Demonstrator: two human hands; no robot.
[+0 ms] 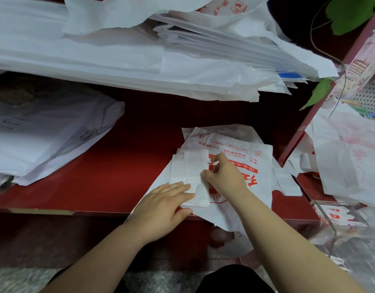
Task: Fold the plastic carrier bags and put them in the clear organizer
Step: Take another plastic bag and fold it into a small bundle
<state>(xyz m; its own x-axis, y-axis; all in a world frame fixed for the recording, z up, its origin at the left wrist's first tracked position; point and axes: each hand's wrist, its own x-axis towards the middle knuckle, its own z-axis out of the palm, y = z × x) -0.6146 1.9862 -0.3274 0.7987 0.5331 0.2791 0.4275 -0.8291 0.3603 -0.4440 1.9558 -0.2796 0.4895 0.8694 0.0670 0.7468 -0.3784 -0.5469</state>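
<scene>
A white carrier bag with red print lies flat on the red table near its front edge. Part of it is folded over into a narrow white strip. My left hand lies flat with its fingers pressing the lower end of that strip. My right hand pinches the strip's right edge between thumb and fingers. The clear organizer stands at the lower right, off the table's corner, with folded red-printed bags inside it.
A tall heap of white bags covers the back of the table. More bags lie at the left. Loose crumpled bags pile at the right behind a red post. Green plant leaves hang at top right.
</scene>
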